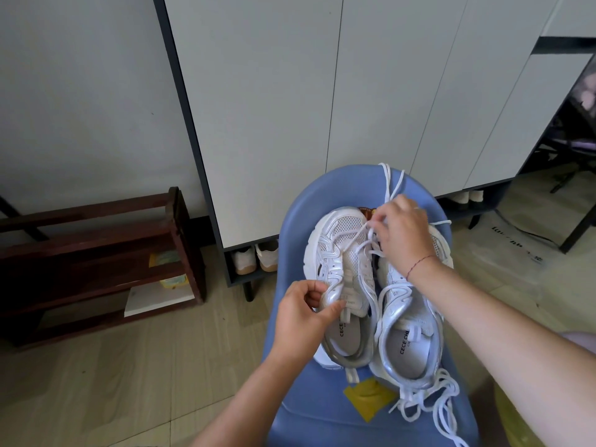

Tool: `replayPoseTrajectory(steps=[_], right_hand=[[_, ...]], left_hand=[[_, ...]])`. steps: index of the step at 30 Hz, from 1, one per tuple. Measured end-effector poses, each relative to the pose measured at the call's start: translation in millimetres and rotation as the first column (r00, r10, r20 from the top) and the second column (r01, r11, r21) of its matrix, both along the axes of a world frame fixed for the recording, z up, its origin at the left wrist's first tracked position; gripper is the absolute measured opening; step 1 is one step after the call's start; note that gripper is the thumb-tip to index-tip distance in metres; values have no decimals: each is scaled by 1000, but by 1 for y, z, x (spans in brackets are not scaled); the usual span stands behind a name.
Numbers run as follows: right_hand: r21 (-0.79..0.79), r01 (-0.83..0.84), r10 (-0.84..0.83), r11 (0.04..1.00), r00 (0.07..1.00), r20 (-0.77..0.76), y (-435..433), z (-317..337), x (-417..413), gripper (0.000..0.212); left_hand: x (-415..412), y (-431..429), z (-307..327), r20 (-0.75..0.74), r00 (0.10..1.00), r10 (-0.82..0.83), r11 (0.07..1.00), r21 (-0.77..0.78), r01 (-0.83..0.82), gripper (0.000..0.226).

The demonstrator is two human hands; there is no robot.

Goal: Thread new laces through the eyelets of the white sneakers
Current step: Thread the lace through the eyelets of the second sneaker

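Two white sneakers lie side by side on a blue chair (296, 221), toes pointing away from me. My left hand (304, 314) pinches the side of the left sneaker (335, 253) near its tongue. My right hand (403, 233) hovers over the toe end between the shoes, fingers closed on a white lace (392, 182) that runs from the left sneaker's eyelets and loops up over the chair back. The right sneaker (409, 333) is partly hidden under my right wrist. A loose bundle of white lace (432, 404) lies beside its heel.
A yellow paper scrap (367, 398) lies on the seat in front of the shoes. A dark wooden shoe rack (96, 253) stands at left. A grey cabinet (290, 108) behind the chair holds shoes (254, 258) in its bottom gap. The floor is tiled.
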State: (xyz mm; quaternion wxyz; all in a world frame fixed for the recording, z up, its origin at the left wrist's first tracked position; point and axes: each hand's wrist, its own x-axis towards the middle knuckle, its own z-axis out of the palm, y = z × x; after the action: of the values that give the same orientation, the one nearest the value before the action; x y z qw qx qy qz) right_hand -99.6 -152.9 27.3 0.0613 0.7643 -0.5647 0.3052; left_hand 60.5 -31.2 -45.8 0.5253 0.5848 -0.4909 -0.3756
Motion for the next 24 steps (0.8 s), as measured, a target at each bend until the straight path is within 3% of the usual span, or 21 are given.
replayPoseTrajectory(steps=[4,6,8,11,13,16,24], right_hand=[[-13,282,-270,959,930,249,-20,22,-26,13],[31,267,-264,963,921,286,-22,23,-28,11],[45,112,-120,993,952,281,-15,19,-20,7],[54,-181,166,982,965,202,1,11,-5,17],[125,-283,272,951,957,103,10,3,3,24],[162,-318,326,934,945,-27,14,-6,9,24],[77,-276,286,958,928,-237,9,-6,6,28]], left_hand=[[0,0,-1,0,1000,5,1000,4,-5,27],[-1,-1,-1,5,1000,9,1000,6,-9,27],[-2,-1,-1,12,1000,5,1000,5,-5,27],[-3,-1,0,16,1000,5,1000,9,-5,27],[-3,-1,-1,16,1000,6,1000,12,-7,26],[-3,-3,-2,16,1000,11,1000,12,-11,27],[-2,-3,-3,5,1000,3,1000,10,-3,28]])
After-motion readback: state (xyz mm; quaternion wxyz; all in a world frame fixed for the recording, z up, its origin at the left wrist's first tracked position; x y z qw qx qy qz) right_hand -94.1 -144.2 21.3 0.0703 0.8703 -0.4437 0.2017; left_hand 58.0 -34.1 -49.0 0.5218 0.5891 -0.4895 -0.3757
